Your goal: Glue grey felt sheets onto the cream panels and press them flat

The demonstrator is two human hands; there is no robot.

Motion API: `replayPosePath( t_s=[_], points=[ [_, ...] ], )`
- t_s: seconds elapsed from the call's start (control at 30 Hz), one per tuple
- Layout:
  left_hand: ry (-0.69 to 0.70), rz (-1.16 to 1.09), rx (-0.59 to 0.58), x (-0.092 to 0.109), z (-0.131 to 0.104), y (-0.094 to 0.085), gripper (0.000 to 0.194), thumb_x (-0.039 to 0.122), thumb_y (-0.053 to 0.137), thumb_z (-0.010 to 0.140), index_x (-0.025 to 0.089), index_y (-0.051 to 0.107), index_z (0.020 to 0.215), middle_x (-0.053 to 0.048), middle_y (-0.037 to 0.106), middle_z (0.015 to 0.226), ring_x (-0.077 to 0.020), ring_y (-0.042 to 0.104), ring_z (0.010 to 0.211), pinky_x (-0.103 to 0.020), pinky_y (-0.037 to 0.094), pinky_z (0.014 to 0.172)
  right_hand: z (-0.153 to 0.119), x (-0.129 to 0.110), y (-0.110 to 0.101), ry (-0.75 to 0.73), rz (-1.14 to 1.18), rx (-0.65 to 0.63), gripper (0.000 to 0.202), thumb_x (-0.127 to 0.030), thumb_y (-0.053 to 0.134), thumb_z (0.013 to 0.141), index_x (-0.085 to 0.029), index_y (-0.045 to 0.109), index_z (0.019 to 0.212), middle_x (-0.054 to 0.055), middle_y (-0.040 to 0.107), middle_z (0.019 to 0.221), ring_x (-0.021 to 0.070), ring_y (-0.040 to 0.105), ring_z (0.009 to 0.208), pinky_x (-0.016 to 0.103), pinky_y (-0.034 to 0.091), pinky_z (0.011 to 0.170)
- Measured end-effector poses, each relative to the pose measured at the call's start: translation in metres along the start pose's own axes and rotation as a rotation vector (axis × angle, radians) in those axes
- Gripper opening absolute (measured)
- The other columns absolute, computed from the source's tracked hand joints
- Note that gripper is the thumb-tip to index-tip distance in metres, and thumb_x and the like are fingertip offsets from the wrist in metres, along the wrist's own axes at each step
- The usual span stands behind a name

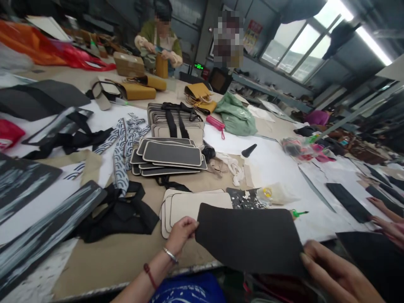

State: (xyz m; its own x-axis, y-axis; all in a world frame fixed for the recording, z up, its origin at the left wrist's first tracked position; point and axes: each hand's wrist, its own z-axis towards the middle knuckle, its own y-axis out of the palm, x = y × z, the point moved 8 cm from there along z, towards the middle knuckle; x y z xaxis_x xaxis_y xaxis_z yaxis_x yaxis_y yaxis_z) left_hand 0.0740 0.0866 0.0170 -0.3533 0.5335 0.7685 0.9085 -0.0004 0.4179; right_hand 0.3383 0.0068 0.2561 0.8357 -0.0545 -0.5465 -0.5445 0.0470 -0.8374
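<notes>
We hold a dark, flexible panel point(249, 237) between our two hands, over the near edge of the worktop point(104, 265). Our left hand point(181, 231) is closed in a pinch, thumb and fingers together on the panel's left edge. Our right hand point(334, 269) grips its lower right corner, thumb on the near face and the other fingers partly hidden. The panel bows slightly between them and covers part of a stack of cream panels point(198, 200) just beyond; farther off lies a pile of dark panels with cream borders point(173, 153).

Among the containers, we see a pale plastic bag point(279, 193) just beyond the panel, with something yellow showing at its left end. A clear plastic bag point(298, 147) to the right holds dark and reddish items too blurred to name. Farther away are a crumpled green bag point(236, 114), a small pink pouch point(215, 123) and, at far left, a cardboard box point(128, 64); we cannot tell what these three hold.
</notes>
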Motion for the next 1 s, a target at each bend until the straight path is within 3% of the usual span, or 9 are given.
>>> replayPosePath(
  t_s=[0.07,0.17,0.27,0.37,0.5,0.67,0.77,0.87,1.0],
  points=[
    [0.082,0.055,0.134,0.012,0.0,-0.032,0.036,0.045,0.071,0.049,0.015,0.054,0.057,0.004,0.049,0.051,-0.0082,0.042,0.051,-0.021,0.034,0.052,0.024,0.015,0.032,0.003,-0.044,-0.144,0.032,-0.051,0.047,0.075,-0.023,0.046,0.06,-0.001,0.046,0.052,0.0137,0.043,0.048,0.025,0.037,0.044],
    [0.155,0.152,0.321,0.026,-0.004,-0.066,0.04,0.051,0.069,0.047,0.015,0.054,0.054,0.005,0.046,0.047,-0.0084,0.039,0.048,-0.021,0.032,0.048,0.056,0.05,0.074,-0.009,-0.076,-0.132,0.033,-0.05,0.038,0.078,-0.023,0.041,0.06,-0.001,0.046,0.055,0.0142,0.044,0.053,0.026,0.038,0.05],
    [0.192,0.259,0.43,0.032,-0.005,-0.079,0.046,0.059,0.068,0.044,0.015,0.055,0.052,0.004,0.047,0.046,-0.0091,0.039,0.047,-0.021,0.032,0.047,0.079,0.087,0.119,-0.023,-0.074,-0.14,0.029,-0.046,0.034,0.079,-0.022,0.039,0.063,-0.001,0.047,0.058,0.0147,0.045,0.055,0.026,0.037,0.052],
    [0.19,0.328,0.505,0.029,-0.001,-0.082,0.051,0.065,0.065,0.042,0.015,0.055,0.052,0.005,0.045,0.045,-0.0096,0.038,0.046,-0.022,0.031,0.047,0.097,0.111,0.146,-0.065,-0.048,-0.102,0.026,-0.042,0.032,0.08,-0.022,0.04,0.064,0.001,0.049,0.062,0.0158,0.047,0.059,0.029,0.039,0.057],
    [0.176,0.409,0.587,0.024,0.007,-0.085,0.054,0.067,0.063,0.04,0.016,0.056,0.052,0.003,0.049,0.046,-0.0127,0.044,0.049,-0.024,0.034,0.05,0.115,0.126,0.164,-0.092,0.033,-0.029,0.025,-0.038,0.032,0.078,-0.019,0.047,0.073,0.006,0.054,0.075,0.0183,0.051,0.071,0.032,0.042,0.069],
    [0.201,0.364,0.652,0.023,0.0,-0.089,0.051,0.064,0.068,0.039,0.016,0.058,0.053,-0.006,0.067,0.078,-0.0228,0.057,0.082,-0.028,0.042,0.074,0.129,0.13,0.187,-0.048,0.102,-0.061,0.029,-0.037,0.03,0.078,-0.017,0.05,0.082,0.004,0.052,0.068,0.0176,0.052,0.066,0.031,0.043,0.067],
    [0.18,0.274,0.646,0.024,-0.01,-0.088,0.052,0.063,0.07,0.035,0.016,0.059,0.053,-0.005,0.065,0.069,-0.0215,0.058,0.077,-0.028,0.045,0.07,0.132,0.123,0.195,-0.051,0.136,-0.089,0.03,-0.037,0.03,0.078,-0.016,0.05,0.083,0.005,0.054,0.069,0.0178,0.052,0.066,0.031,0.043,0.067],
    [0.15,0.188,0.661,0.026,-0.022,-0.09,0.053,0.06,0.073,0.031,0.015,0.061,0.056,-0.003,0.063,0.063,-0.0176,0.055,0.067,-0.027,0.045,0.064,0.134,0.113,0.198,-0.076,0.172,-0.105,0.024,-0.036,0.032,0.078,-0.018,0.049,0.075,0.007,0.057,0.074,0.0204,0.055,0.078,0.034,0.042,0.077],
    [0.161,0.202,0.685,0.031,-0.034,-0.096,0.051,0.058,0.074,0.032,0.014,0.06,0.056,-0.001,0.059,0.059,-0.014,0.051,0.06,-0.025,0.042,0.058,0.131,0.104,0.191,-0.122,0.207,-0.045,0.02,-0.035,0.036,0.077,-0.021,0.045,0.067,0.008,0.058,0.079,0.0217,0.054,0.087,0.035,0.041,0.082]
  ],
)
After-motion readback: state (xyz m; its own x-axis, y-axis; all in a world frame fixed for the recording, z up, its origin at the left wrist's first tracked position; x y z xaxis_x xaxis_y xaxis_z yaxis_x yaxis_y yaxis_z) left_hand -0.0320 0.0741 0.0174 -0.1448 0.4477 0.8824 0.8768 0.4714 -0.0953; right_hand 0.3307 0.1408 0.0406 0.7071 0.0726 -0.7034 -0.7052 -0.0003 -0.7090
